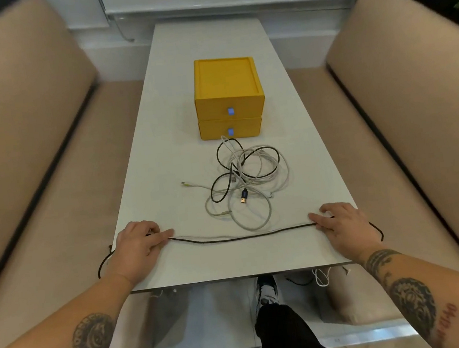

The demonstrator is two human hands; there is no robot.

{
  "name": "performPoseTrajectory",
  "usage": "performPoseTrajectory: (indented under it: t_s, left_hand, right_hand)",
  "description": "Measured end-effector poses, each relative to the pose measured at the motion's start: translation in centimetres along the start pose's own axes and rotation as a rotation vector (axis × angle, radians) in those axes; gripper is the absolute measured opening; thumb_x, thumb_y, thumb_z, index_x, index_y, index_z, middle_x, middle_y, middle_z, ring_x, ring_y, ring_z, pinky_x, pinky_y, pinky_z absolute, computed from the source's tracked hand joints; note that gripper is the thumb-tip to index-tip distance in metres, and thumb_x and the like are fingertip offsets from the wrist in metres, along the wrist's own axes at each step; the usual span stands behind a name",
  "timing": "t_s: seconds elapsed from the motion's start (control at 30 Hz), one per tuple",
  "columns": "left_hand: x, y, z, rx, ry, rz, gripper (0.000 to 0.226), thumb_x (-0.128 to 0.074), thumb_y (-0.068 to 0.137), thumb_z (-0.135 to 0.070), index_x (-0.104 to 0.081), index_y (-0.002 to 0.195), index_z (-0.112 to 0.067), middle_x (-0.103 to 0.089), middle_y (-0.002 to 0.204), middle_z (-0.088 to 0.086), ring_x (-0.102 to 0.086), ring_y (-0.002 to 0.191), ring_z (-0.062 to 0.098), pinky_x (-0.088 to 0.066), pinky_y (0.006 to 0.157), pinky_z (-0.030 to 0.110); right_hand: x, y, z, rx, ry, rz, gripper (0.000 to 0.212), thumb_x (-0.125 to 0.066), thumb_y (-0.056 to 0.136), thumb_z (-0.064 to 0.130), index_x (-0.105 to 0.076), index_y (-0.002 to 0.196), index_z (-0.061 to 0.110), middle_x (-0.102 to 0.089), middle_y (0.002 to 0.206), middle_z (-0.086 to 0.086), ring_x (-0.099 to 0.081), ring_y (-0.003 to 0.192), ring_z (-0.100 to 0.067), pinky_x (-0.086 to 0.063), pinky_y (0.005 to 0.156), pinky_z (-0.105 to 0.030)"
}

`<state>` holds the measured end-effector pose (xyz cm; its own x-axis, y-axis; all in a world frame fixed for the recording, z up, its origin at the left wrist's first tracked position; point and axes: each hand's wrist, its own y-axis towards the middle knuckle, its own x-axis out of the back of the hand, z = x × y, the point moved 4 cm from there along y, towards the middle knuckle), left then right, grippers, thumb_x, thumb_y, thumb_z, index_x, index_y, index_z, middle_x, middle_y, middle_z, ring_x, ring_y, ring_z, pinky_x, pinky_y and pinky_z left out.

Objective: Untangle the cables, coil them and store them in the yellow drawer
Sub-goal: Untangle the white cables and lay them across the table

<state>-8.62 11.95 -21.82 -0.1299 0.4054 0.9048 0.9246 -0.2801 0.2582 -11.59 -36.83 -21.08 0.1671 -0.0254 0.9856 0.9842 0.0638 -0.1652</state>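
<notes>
A black cable [244, 237] lies stretched straight across the near part of the white table [208, 47]. My left hand [140, 242] pinches one end of it between thumb and forefinger, and my right hand [343, 225] pinches the other end the same way. The cable's loose ends hang off the table past each wrist. Behind the cable sits a tangle of white and black cables [247, 177] with USB plugs showing. Further back stands the yellow drawer unit [228, 96], two drawers stacked, both closed, each with a blue pull tab.
Beige sofa cushions [18, 140] flank the narrow table on both sides. Under the table's near edge, bits of white and black cable [320, 278] show beside my leg and shoe. A white wall ledge runs behind the table's far end.
</notes>
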Motion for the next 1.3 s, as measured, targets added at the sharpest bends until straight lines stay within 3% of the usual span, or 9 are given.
performPoseTrajectory:
  t_s: [0.17,0.33,0.43,0.53,0.67,0.8,0.97,1.13,1.3]
  left_hand:
    - [0.2,0.5,-0.2,0.023,0.064,0.133,0.043,-0.04,0.091,-0.047,-0.073,0.117,-0.036,-0.068,0.106,-0.008,-0.057,0.101,0.024,-0.045,0.086,0.046]
    - [0.0,0.7,-0.7,0.02,0.074,0.219,0.045,-0.04,0.089,-0.053,-0.069,0.122,-0.041,-0.065,0.111,-0.013,-0.054,0.106,0.02,-0.041,0.09,0.045]
    - [0.0,0.7,-1.3,0.043,0.078,0.257,0.05,-0.038,0.086,-0.055,-0.068,0.123,-0.042,-0.064,0.115,-0.015,-0.052,0.112,0.017,-0.036,0.096,0.042]
    - [0.2,0.8,-1.8,0.056,0.07,0.304,0.063,-0.035,0.076,-0.051,-0.063,0.13,-0.04,-0.061,0.125,-0.014,-0.047,0.121,0.015,-0.027,0.102,0.037]
    - [0.8,1.4,-2.7,0.055,0.034,0.296,0.071,-0.032,0.069,-0.046,-0.061,0.133,-0.039,-0.057,0.13,-0.015,-0.043,0.126,0.015,-0.02,0.104,0.031]
    - [2.1,3.5,-4.0,0.091,-0.075,0.195,0.062,-0.031,0.076,-0.046,-0.066,0.126,-0.035,-0.058,0.128,-0.013,-0.043,0.126,0.015,-0.021,0.104,0.031]
    - [3.4,8.5,-8.4,0.15,-0.284,0.199,0.031,-0.052,0.098,-0.027,-0.064,0.126,-0.032,-0.057,0.132,-0.014,-0.04,0.129,0.01,-0.033,0.106,0.031]
    - [6.0,13.8,-14.1,0.179,-0.522,0.111,0.032,-0.05,0.102,-0.028,-0.062,0.131,-0.027,-0.06,0.131,-0.009,-0.054,0.115,0.007,-0.039,0.091,0.022]
    - [10.6,19.6,-18.7,0.24,-0.764,0.0,0.038,-0.048,0.104,-0.028,-0.049,0.142,-0.022,-0.063,0.13,-0.008,-0.061,0.09,0.0,-0.046,0.072,0.018]
  right_hand:
    - [1.8,-0.5,1.4,-0.035,-0.025,0.113,0.053,-0.033,0.098,0.036,-0.034,0.15,0.045,-0.038,0.148,0.015,-0.026,0.142,-0.011,-0.003,0.121,-0.049]
    - [3.9,0.5,4.4,0.049,0.148,0.031,0.087,-0.008,0.072,0.049,-0.036,0.152,0.034,-0.041,0.152,0.008,-0.029,0.142,-0.012,0.001,0.12,-0.042]
    - [5.4,2.4,7.9,-0.002,0.399,-0.016,0.075,-0.021,0.083,0.055,-0.04,0.15,0.03,-0.049,0.147,0.006,-0.038,0.137,-0.012,-0.007,0.118,-0.037]
    - [6.0,4.4,12.1,-0.103,0.566,0.087,0.059,-0.044,0.094,0.063,-0.048,0.142,0.028,-0.061,0.127,0.012,-0.052,0.124,-0.014,-0.023,0.111,-0.038]
    - [6.7,6.2,15.4,-0.132,0.72,0.222,0.029,-0.047,0.102,0.028,-0.065,0.114,0.009,-0.07,0.108,-0.007,-0.062,0.108,-0.03,-0.047,0.096,-0.039]
    - [11.2,7.2,15.6,-0.262,1.136,0.047,0.026,-0.042,0.101,0.021,-0.066,0.096,0.012,-0.069,0.077,-0.009,-0.066,0.078,-0.027,-0.047,0.07,-0.036]
    - [19.7,8.9,15.3,-0.168,1.457,-0.167,0.025,-0.041,0.106,0.028,-0.064,0.102,0.019,-0.059,0.074,0.0,-0.06,0.067,-0.019,-0.043,0.063,-0.032]
    - [25.5,10.0,15.3,0.001,1.437,-0.315,0.028,-0.042,0.107,0.027,-0.068,0.1,0.022,-0.052,0.067,0.001,-0.04,0.051,-0.011,-0.035,0.051,-0.027]
    - [30.1,9.3,15.6,0.165,1.286,-0.446,0.028,-0.045,0.106,0.029,-0.071,0.094,0.029,-0.052,0.062,0.008,-0.043,0.053,-0.002,-0.036,0.054,-0.02]
